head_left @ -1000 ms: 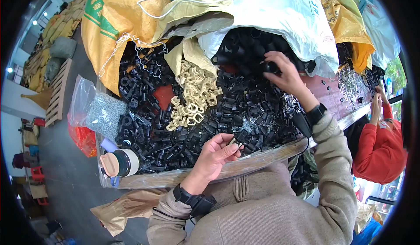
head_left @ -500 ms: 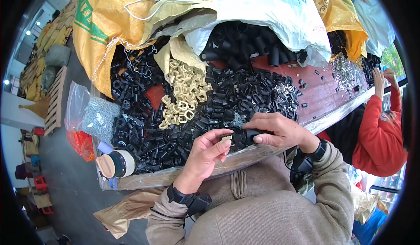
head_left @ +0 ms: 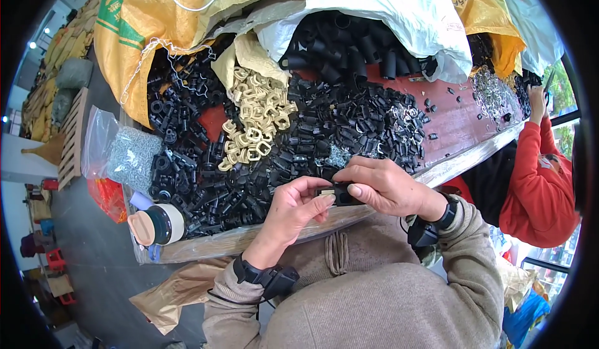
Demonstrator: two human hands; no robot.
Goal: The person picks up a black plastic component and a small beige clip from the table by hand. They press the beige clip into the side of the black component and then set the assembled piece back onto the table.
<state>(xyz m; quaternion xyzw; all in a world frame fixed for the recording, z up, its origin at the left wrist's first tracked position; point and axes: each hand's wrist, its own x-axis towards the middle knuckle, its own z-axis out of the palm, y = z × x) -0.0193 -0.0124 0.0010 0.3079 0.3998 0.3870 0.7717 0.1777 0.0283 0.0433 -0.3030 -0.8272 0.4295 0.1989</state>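
Above the front edge of the table, my left hand pinches a small beige plastic piece between thumb and fingertips. My right hand grips a short black plastic part, its fingers curled over the top and its thumb in front. Both pieces meet end to end between the hands; fingers hide how they join. Just behind them lies a little heap of small silvery screws. Around it spreads a pile of small black plastic parts, and beige ring-shaped pieces spill from a sack beyond my left hand.
Sacks stand along the back, a white one pouring out black tubes. At the left are a bag of screws and a lidded jar. Metal pieces lie far right, near a person in red.
My right hand has moved slightly left, bringing the black part against the beige piece in my left hand. The view has shifted a little. The person in red has moved their hands.
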